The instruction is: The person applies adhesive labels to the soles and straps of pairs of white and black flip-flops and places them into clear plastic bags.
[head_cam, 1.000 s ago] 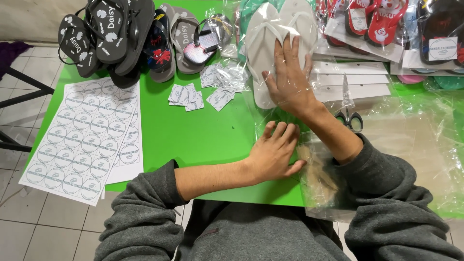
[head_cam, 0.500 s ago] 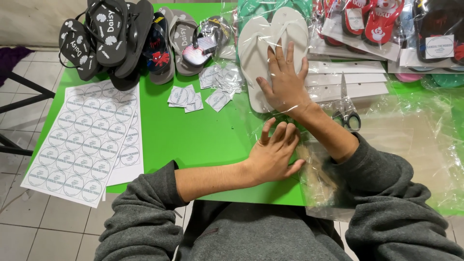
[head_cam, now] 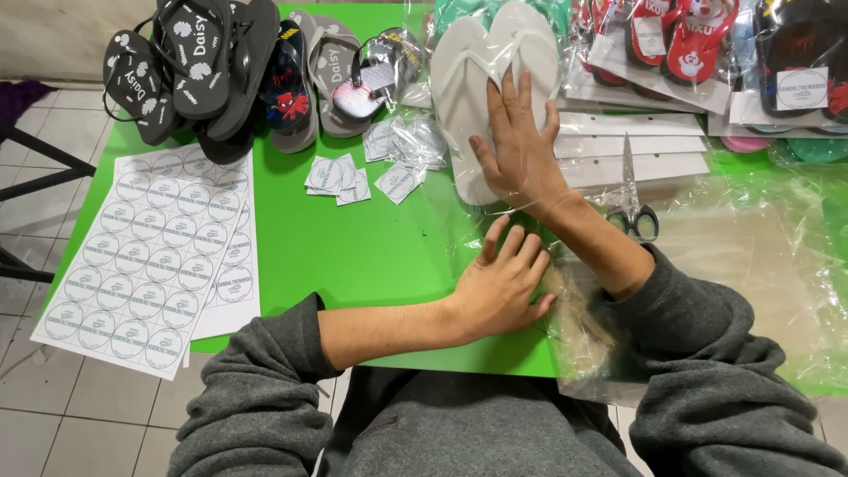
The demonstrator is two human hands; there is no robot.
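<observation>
At the far left edge of the green bench lies a white sheet of round labels, hanging partly over the side, with a heap of dark flip-flops above it at the bench's back corner. Just right of those sit a few small cut label squares, loose and well apart from either hand.

Moving to the middle, the left hand lies palm down near the front edge, fingers spread flat and gripping nothing; it presses on the mouth of a clear plastic bag that reaches away from the body. Just beyond it, the right hand rests flat on a pair of white flip-flops, its fingers extended rather than curled, pushing instead of pinching. Whether the hand is inside the bag or on top of the film I cannot tell. The pair's long axis runs away from the person, toes toward the back of the bench, heels toward the left hand, so the right hand is the one touching it and the left sits directly nearer the body on the same line.

Further right lie scissors, white card strips, a spread of loose clear film, and packed sandals along the back.
</observation>
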